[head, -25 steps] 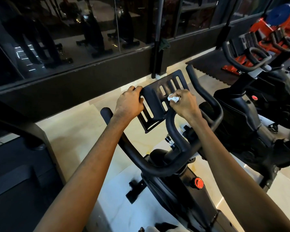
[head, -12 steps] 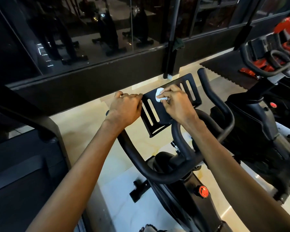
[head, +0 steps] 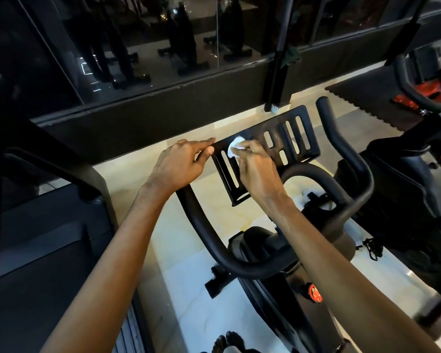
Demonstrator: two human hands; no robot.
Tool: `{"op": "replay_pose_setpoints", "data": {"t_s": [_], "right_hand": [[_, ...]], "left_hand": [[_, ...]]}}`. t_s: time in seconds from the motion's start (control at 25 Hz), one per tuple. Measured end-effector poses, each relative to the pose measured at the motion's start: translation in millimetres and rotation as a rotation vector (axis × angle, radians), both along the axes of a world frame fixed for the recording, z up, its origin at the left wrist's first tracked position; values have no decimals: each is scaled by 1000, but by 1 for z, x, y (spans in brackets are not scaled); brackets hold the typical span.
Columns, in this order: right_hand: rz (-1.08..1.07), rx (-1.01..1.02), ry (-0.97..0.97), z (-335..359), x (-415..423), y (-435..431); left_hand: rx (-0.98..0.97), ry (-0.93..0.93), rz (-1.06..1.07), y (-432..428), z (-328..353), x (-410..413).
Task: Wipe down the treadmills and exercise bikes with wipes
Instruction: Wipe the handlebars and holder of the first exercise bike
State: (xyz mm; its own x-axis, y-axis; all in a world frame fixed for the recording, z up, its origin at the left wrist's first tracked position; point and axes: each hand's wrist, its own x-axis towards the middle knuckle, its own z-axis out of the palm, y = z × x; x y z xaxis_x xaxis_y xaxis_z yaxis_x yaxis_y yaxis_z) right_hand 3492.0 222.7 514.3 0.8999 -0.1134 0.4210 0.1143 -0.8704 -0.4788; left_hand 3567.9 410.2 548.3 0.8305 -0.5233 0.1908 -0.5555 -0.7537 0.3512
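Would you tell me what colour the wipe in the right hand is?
White; the wipe shows best in the head view.

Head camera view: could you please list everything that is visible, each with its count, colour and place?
near exercise bike: 1, black, centre
slotted tray: 1, black, above that bike's handlebar
wipe: 1, white, on the tray's left part
knob: 1, red, on the near bike's frame
second exercise bike: 1, black, right
treadmill: 1, black, left
floor mat: 1, dark, upper right
glass wall: 1, dark and reflecting, top
left hand: 1, pinches the tray's left corner
right hand: 1, presses the wipe on the tray
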Motion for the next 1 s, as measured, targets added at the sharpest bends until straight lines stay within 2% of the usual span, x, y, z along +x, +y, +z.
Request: {"op": "replay_pose_setpoints", "data": {"t_s": [0.2, 0.4, 0.56, 0.68, 0.76, 0.88, 1.0], "right_hand": [[-41, -23, 142, -14, -20, -4], [-127, 42, -97, 4, 5, 3], [-154, 151, -128, 1, 22, 30], [-135, 271, -42, 6, 13, 26], [-160, 274, -10, 6, 6, 24], [-293, 223, -103, -2, 8, 37], [-337, 129, -136, -10, 10, 50]], "left_hand": [[-21, -2, -9, 1, -3, 2], [-17, -26, -66, 2, -1, 3], [16, -16, -75, 4, 1, 1], [64, -34, -75, 3, -1, -1], [77, -63, -84, 5, -2, 0], [86, -102, -113, 7, -5, 2], [82, -117, -133, 6, -6, 2]]}}
